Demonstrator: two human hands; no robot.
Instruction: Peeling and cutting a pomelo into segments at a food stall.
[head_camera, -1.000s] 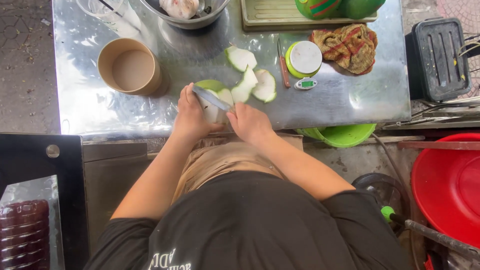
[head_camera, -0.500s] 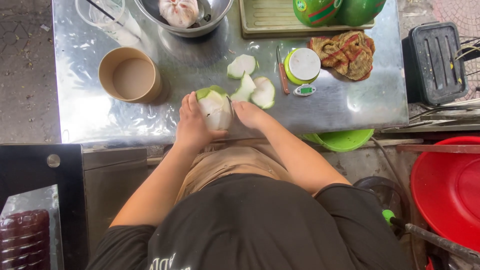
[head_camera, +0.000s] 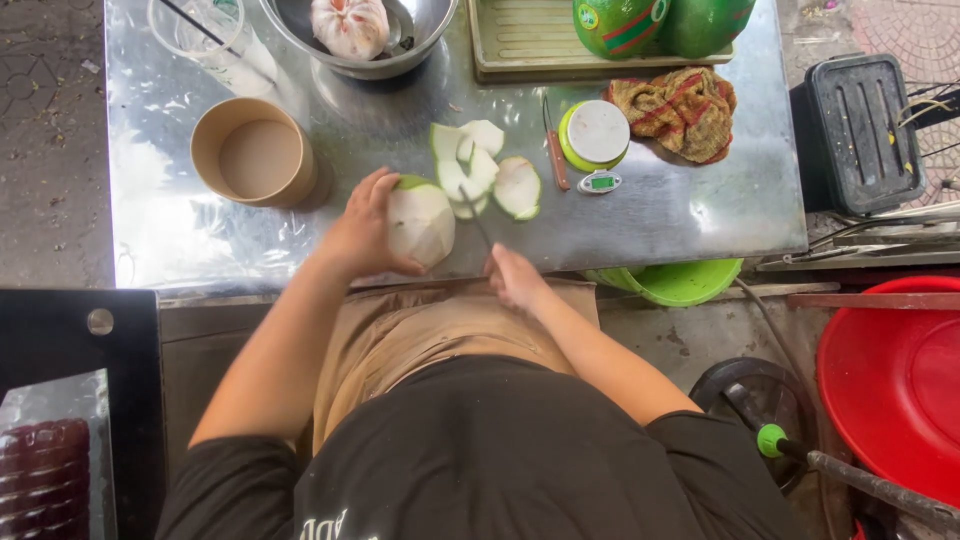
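Hands (head_camera: 365, 232) on pale, half-peeled coconut (head_camera: 421, 224)

White-peeled coconut (head_camera: 420, 225), green rim; red basin (head_camera: 890, 385); brown paper cup (head_camera: 255, 152).

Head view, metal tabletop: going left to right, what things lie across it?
Clear plastic cup → brown paper cup → left hand on the peeled coconut → cut husk slices → small green scale → crumpled cloth.
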